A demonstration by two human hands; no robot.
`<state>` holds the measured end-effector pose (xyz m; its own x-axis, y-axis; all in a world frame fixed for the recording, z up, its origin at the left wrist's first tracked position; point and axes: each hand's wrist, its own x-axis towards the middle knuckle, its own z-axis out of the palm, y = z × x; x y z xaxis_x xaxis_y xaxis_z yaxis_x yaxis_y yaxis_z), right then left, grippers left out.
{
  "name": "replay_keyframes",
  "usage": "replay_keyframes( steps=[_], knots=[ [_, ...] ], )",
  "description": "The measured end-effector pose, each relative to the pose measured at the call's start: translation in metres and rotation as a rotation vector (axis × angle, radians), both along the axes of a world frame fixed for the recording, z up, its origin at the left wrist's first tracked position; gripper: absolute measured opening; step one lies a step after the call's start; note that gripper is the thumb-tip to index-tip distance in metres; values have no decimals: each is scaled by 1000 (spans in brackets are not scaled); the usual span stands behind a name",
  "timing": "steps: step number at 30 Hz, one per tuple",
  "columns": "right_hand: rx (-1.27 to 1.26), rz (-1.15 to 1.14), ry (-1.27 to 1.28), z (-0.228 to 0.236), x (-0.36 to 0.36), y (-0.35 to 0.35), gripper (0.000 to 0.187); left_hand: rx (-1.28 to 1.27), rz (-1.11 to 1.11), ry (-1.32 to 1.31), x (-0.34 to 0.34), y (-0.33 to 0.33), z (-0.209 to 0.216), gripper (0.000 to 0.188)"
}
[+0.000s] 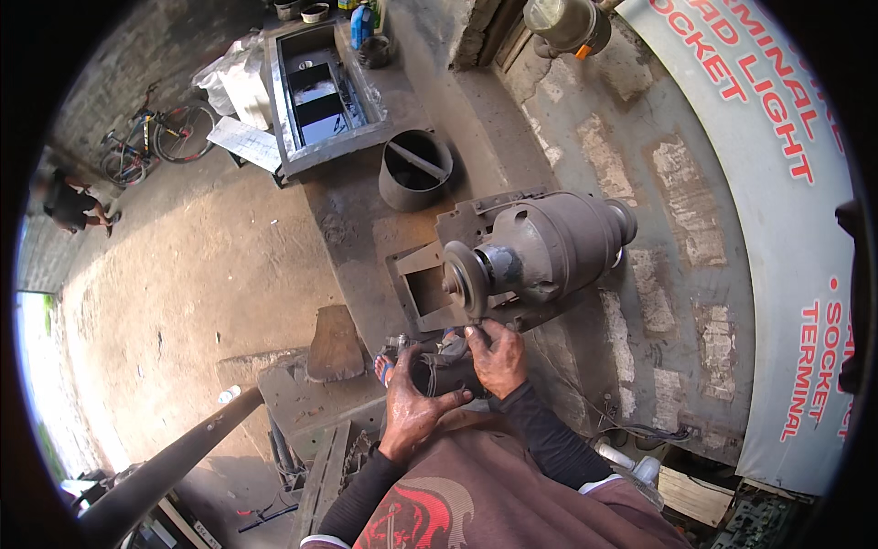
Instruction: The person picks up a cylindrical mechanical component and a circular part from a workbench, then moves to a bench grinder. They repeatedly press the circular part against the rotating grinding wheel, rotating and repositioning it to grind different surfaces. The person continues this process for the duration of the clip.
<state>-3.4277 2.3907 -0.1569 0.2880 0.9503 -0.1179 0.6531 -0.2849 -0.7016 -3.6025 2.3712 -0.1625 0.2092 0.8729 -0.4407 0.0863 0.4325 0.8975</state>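
A dusty brown bench grinder (562, 242) is in front of me, its round wheel (466, 279) on the left end of the shaft. At the wheel's lower edge my right hand (501, 359) pinches a small part, mostly covered by the fingers. My left hand (413, 407) curls around a dark cylindrical part (450, 373) just below the wheel, thumb lying along its near side. I cannot make out its exact kind. Whether the wheel is turning does not show.
A black bucket (413, 197) with a bar across it stands beyond the grinder, near a trough (375, 128) of dark liquid. A long metal pipe (183, 462) slants at lower left. A bicycle (151, 137) and another person (71, 201) are far left. A printed banner (777, 265) hangs right.
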Motion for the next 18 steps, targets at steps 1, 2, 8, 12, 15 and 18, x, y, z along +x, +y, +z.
replay_keyframes(
  steps=[1, 2, 8, 12, 15, 18],
  knots=[
    [-11, -1, -3, 0, 0, 0, 28, -12, 4, -9, 1, -1, -1, 85],
    [9, 1, 9, -1, -1, 0, 28, 5, 4, 19, 1, -2, -2, 86],
    [19, 77, 18, 3, 3, -13, 24, -65, -4, -121, -10, -8, -13, 93],
    [141, 252, 143, 13, 25, -24, 19, -414, -39, -605, -20, -9, -33, 71],
    [-163, 127, 691, 13, 43, -24, 22, -730, 17, -795, -10, -10, -56, 55],
    [-206, 109, 850, 4, 45, -24, 21, -961, 80, -1166, 5, -16, -75, 51]
  ],
)
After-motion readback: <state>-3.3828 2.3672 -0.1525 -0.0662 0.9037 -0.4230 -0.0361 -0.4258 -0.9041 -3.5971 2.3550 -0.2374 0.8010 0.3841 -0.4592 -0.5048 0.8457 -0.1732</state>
